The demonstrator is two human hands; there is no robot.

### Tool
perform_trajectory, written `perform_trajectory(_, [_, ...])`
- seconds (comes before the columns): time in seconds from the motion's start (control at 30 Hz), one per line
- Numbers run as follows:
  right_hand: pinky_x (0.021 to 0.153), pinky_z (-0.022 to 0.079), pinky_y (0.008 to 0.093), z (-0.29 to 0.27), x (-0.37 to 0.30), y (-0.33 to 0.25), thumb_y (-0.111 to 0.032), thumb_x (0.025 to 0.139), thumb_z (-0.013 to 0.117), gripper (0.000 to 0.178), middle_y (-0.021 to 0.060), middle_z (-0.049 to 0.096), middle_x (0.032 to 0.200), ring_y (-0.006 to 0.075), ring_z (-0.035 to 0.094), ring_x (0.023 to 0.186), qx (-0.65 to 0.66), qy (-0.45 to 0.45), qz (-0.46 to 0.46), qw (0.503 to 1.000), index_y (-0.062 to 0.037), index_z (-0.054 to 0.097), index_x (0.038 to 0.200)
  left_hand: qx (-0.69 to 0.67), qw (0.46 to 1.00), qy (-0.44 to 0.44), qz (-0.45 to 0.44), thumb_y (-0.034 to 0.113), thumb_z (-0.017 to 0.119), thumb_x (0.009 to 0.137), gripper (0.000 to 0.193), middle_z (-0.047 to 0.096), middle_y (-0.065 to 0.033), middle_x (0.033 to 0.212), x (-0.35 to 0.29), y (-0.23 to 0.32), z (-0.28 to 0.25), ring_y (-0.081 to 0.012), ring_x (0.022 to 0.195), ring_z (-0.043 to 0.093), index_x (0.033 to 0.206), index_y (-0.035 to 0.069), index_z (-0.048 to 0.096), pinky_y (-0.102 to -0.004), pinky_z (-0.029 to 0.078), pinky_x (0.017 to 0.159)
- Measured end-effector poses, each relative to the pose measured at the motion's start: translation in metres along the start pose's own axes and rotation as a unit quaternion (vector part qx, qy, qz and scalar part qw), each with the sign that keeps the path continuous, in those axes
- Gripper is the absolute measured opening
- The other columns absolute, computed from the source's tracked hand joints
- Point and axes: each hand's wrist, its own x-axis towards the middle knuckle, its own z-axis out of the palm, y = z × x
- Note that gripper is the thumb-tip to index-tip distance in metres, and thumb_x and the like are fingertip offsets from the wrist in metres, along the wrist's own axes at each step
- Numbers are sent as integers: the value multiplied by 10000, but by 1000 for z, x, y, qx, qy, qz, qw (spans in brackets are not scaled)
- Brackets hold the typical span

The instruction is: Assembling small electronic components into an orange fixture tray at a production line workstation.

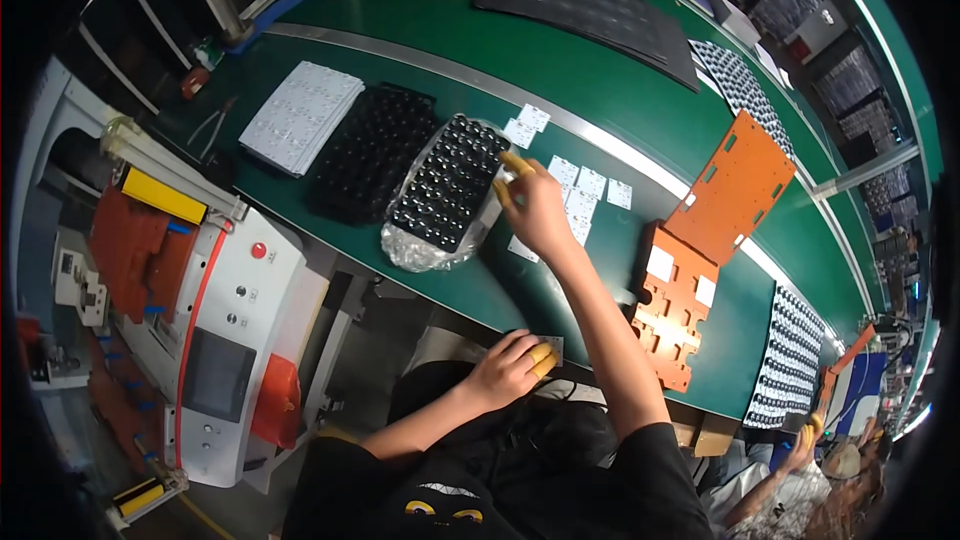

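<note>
My left hand (pixel 512 370), with yellow finger cots, is closed at the table's near edge. A small pale square board (pixel 553 344) shows partly past its fingertips. My right hand (pixel 537 205), also in yellow cots, reaches to the right edge of a black tray (pixel 450 183) filled with rows of shiny round dark parts. Its thumb and forefinger are apart, and I make out nothing between them. Under the tray lies a clear plastic bag (pixel 420 252). Small white square boards (pixel 580 206) lie loosely grouped beyond and beneath the right hand; several more (pixel 527 125) sit by the tray's far corner.
Black trays (pixel 375 150) and a white sheet stack (pixel 303 117) lie left. Orange fixture plates (pixel 730 185) (pixel 672 315) occupy the right; one holds white squares. Filled trays (pixel 788 360) and a co-worker's hands (pixel 803 445) are farther right. A machine with a screen (pixel 217 376) stands left.
</note>
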Motion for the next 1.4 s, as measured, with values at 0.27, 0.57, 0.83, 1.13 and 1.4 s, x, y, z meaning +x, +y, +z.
perform_trajectory(0.27, [652,522,478,46,43,4,-154,855,611,188,199,591,936,407,622,712,-180,16,3,984,21,633,919,35,987,123,-99,22,671,597,333,543,-38,734,-34,-9,-50,-220,691,523,920,72,739,-347,439,668])
perform_trajectory(0.57, [636,537,446,37,29,4,-80,862,602,156,203,595,1002,379,644,716,-144,59,-45,987,36,622,965,-236,910,164,-298,-7,658,770,231,696,-154,891,-23,-3,-57,-286,817,686,1000,1,681,-328,536,738])
perform_trajectory(0.83, [834,495,269,-43,-68,-44,-1,843,663,280,67,623,1005,123,613,915,226,-32,81,970,41,595,1111,-444,747,316,-381,-28,576,909,270,670,-121,1070,9,-1,-49,-148,870,662,1177,-59,578,-260,523,764])
perform_trajectory(1.13, [851,465,265,-64,-184,-53,74,765,717,326,78,543,1086,139,559,989,411,65,150,897,2,593,1058,-511,748,215,-364,-46,536,931,323,619,-100,1131,40,20,-54,-110,1012,589,1251,-86,514,-228,471,871])
perform_trajectory(1.4, [861,502,286,-74,-210,-54,90,734,741,313,103,544,1059,164,572,961,290,142,113,940,32,595,1004,-518,771,173,-328,-46,533,932,312,620,-127,1162,44,37,-48,-139,1044,598,1241,-85,527,-255,482,900])
